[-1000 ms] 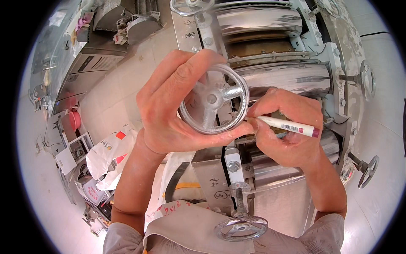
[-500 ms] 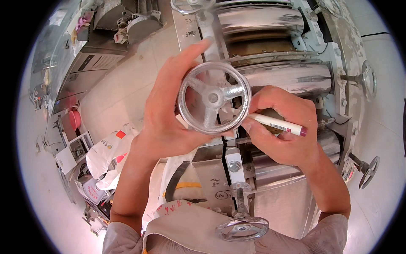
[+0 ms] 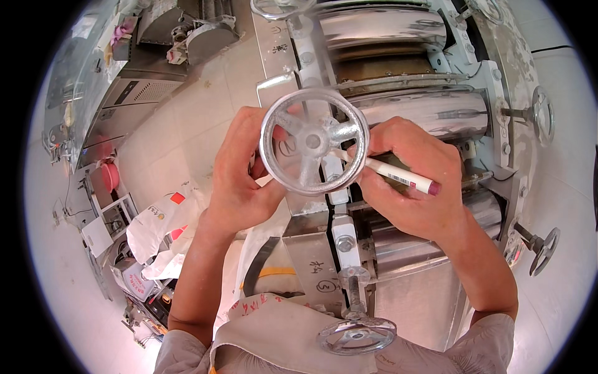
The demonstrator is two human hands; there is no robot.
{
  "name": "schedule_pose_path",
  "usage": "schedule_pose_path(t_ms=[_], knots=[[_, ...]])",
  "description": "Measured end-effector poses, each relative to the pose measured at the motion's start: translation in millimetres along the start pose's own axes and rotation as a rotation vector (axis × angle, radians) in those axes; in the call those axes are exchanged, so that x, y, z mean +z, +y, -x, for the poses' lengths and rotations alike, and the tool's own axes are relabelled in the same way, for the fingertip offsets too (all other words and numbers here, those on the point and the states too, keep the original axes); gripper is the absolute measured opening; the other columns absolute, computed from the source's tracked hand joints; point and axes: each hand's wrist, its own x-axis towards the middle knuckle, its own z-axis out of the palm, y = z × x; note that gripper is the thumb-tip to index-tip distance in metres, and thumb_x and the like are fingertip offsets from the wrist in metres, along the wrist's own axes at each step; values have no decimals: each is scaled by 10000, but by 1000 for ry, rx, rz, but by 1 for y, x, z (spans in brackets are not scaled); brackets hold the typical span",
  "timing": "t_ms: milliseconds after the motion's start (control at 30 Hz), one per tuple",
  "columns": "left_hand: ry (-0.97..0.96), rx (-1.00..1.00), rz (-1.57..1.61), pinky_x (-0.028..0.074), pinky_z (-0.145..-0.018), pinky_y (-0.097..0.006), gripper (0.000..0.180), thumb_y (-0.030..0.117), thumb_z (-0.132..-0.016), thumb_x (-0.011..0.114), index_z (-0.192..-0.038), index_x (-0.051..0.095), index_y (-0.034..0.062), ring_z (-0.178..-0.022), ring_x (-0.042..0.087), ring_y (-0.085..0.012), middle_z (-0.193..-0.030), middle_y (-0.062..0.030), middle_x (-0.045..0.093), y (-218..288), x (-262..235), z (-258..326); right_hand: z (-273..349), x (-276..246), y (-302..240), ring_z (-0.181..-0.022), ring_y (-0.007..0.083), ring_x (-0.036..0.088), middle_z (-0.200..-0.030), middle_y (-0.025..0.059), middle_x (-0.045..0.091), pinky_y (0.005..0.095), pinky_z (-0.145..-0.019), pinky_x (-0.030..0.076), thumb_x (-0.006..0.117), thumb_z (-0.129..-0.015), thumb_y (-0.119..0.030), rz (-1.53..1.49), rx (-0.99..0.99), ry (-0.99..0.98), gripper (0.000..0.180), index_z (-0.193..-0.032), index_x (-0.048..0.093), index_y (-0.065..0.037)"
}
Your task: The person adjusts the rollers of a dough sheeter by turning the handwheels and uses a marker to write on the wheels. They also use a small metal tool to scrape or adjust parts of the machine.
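Observation:
A silver three-spoked handwheel [image 3: 314, 141] stands in the middle, on the left side of a machine with polished rollers. Against its left rim is my left hand [image 3: 238, 177], fingers curled behind the rim and thumb by the lower edge; a fingertip shows between the spokes. My right hand [image 3: 436, 162] closes on a white marker [image 3: 398, 176] with a purple-red end. The marker slants leftward to the wheel's right rim, its thin tip showing behind the wheel. Where the tip meets the metal is hard to tell.
More handwheels jut out: a near one [image 3: 357, 336] before my apron [image 3: 293, 330], and others at the right [image 3: 543, 118] and far side. Steel rollers [image 3: 423, 115] run rightward. At the left lie white bags [image 3: 152, 230], a red round item [image 3: 110, 177] and a steel cabinet [image 3: 134, 93].
My left hand has drawn in from a wide spread around the wheel to curled fingers at its left rim. My right hand and the marker have shifted slightly.

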Motion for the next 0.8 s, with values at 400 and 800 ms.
schedule_pose_path(t_ms=[400, 800], knots=[[157, 110, 79, 405, -559, -210, 551, -70, -754, 756, -1292, 702, 35, -823, 546, -84, -1120, -59, 617, -7, 14, 2, 0, 0, -3, -725, 277, 654, -825, 88, 699, 364, -680, 529, 779, -773, 12, -19, 26, 4, 174, -918, 700, -38], [21, 403, -520, 562, -748, -390, 486, -51, -854, 768, -1335, 780, 19, -894, 686, -294, -1086, -152, 729, 3, 16, 19, -1, -8, -6, -695, 254, 660, -783, 75, 683, 346, -639, 523, 745, -744, 16, -3, 11, 23, 155, -872, 678, -40]])
